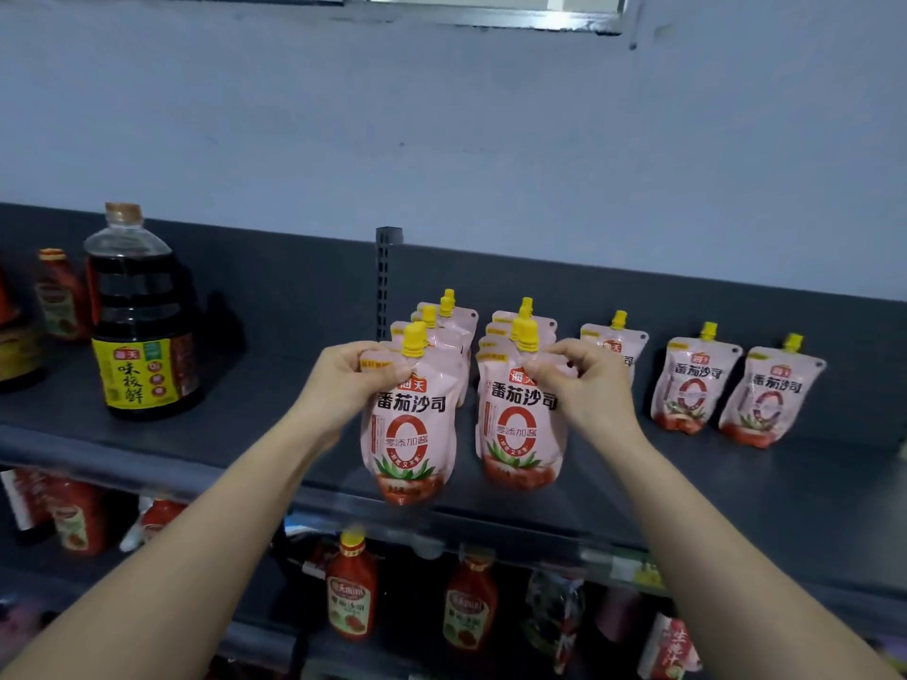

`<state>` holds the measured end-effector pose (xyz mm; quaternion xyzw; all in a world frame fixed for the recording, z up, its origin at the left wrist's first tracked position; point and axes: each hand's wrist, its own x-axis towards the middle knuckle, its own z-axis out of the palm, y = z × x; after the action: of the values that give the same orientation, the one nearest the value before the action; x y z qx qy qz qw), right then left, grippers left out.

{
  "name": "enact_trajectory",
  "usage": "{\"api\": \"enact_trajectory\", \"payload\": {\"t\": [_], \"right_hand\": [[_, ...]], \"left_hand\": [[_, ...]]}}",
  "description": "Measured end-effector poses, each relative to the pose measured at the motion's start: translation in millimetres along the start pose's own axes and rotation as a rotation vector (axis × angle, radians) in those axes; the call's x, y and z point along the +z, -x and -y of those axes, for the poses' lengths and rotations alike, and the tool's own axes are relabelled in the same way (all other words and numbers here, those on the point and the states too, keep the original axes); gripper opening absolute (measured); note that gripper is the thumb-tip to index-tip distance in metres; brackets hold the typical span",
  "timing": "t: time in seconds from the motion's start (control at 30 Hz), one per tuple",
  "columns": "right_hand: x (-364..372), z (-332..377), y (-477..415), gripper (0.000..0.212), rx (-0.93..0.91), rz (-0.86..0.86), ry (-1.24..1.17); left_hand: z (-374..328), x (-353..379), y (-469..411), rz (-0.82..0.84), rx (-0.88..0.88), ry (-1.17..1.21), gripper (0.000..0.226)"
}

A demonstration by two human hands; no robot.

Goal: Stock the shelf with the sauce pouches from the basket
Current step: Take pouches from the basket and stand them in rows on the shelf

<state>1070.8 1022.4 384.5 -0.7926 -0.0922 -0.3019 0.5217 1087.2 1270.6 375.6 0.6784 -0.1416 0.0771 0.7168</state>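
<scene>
Pink tomato sauce pouches with yellow caps stand in rows on the dark top shelf (pixel 275 414). My left hand (pixel 351 380) grips the upper left corner of the front pouch (pixel 407 434) of the left row, near the shelf's front edge. My right hand (pixel 584 385) pinches the top right of the front pouch (pixel 518 429) of the neighbouring row. Several pouches stand behind each. Three single pouches stand to the right, one (pixel 613 343) behind my right hand, another (pixel 692 382) and the last (pixel 770 392). The basket is out of view.
A big dark soy sauce bottle (pixel 142 316) stands at the left of the shelf, with a smaller red bottle (pixel 59 294) behind it. A slotted upright post (pixel 385 277) rises at the shelf's back. Red ketchup bottles (pixel 351 586) line the shelf below.
</scene>
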Motion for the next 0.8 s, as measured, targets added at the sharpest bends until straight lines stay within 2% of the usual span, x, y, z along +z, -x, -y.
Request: {"api": "enact_trajectory", "payload": {"t": [0.33, 0.5, 0.8], "right_hand": [[7.4, -20.9, -5.5, 0.02, 0.062, -0.013, -0.006], [13.8, -30.5, -11.2, 0.01, 0.086, -0.012, -0.008], [21.6, -45.2, -17.6, 0.006, 0.133, -0.01, -0.004]], "left_hand": [[16.2, -10.7, -19.0, 0.001, -0.013, -0.022, 0.011], [20.2, -10.0, -26.5, 0.013, -0.008, -0.025, 0.013], [25.6, -15.3, -33.3, 0.007, -0.02, -0.009, 0.013]]}}
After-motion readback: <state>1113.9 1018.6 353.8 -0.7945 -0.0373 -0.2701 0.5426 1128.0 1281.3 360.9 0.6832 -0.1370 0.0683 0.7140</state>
